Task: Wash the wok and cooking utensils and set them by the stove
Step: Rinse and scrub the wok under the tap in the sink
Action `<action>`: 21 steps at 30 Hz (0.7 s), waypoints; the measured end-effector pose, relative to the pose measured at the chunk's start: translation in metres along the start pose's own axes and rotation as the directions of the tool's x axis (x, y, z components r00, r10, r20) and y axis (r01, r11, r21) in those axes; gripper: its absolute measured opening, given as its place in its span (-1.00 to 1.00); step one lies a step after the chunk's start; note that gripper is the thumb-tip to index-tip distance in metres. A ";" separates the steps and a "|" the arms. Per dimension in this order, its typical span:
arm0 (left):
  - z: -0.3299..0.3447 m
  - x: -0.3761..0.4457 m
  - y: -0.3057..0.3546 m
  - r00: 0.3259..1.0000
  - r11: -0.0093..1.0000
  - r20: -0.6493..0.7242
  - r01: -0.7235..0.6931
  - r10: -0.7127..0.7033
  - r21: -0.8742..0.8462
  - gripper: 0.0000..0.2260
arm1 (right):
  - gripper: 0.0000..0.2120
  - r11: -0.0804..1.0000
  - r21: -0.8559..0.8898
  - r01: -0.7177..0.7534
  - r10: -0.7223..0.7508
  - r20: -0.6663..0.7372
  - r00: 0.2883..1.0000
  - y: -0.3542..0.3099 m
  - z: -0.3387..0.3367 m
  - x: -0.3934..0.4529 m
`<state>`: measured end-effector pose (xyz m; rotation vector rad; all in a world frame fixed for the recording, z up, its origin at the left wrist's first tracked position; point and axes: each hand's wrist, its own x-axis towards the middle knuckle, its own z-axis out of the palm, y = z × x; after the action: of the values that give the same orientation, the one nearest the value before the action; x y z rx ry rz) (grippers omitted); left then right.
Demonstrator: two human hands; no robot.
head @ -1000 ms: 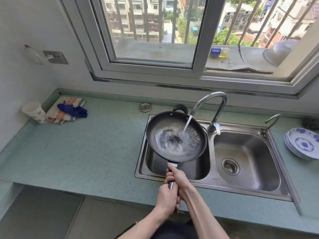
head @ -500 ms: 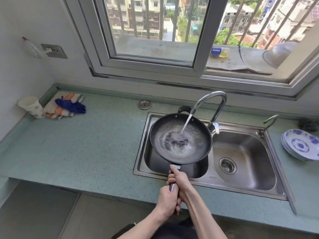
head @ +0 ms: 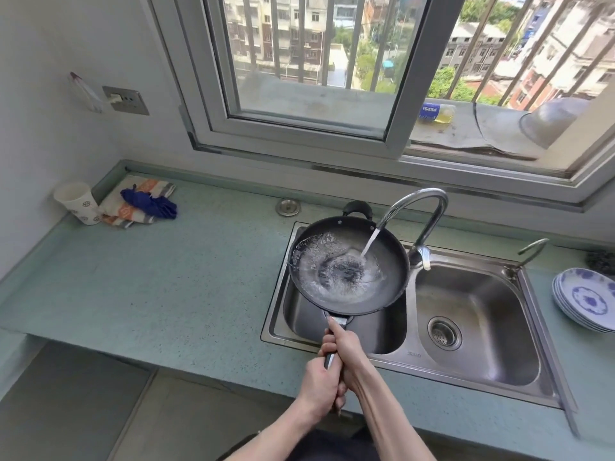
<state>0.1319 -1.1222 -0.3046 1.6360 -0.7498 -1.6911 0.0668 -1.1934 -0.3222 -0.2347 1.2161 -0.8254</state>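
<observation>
We reach both bare forearms forward, our right hand (head: 344, 344) foremost and our left hand (head: 321, 382) just behind, each grip curled tight, knuckles touching.

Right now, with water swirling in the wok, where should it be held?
By the long handle on the wok's near side, from the counter edge; both hands, right hand and left hand, already grip it there. The far loop handle sits beside the faucet.

A black round wok (head: 349, 264) with a metal handle and a small loop handle on its far rim; it juts forward from both gripping hands, held about level over the left sink basin, water swirling inside under the tap's stream
</observation>
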 end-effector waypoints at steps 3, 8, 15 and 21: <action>0.003 0.000 0.006 1.000 1.000 0.017 -0.012 0.012 0.015 -0.71 | -0.67 0.999 0.041 0.006 -0.007 0.009 1.000 -0.004 -0.005 0.002; 0.000 0.002 0.002 0.999 0.997 0.027 -0.035 0.034 0.068 -0.70 | -0.68 0.998 0.062 -0.004 0.004 0.000 1.000 -0.001 -0.007 0.005; -0.003 -0.001 -0.002 1.000 0.994 -0.011 -0.013 0.014 0.104 -0.67 | -0.72 0.991 0.108 -0.077 0.078 -0.002 0.997 0.006 -0.002 0.003; -0.004 -0.003 0.000 1.000 0.998 -0.016 0.018 -0.017 0.064 -0.69 | -0.72 0.988 0.108 -0.107 0.112 -0.036 0.993 0.009 -0.002 0.009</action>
<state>0.1362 -1.1199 -0.3028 1.7021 -0.7916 -1.6803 0.0699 -1.1926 -0.3346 -0.0640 1.2096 -0.7997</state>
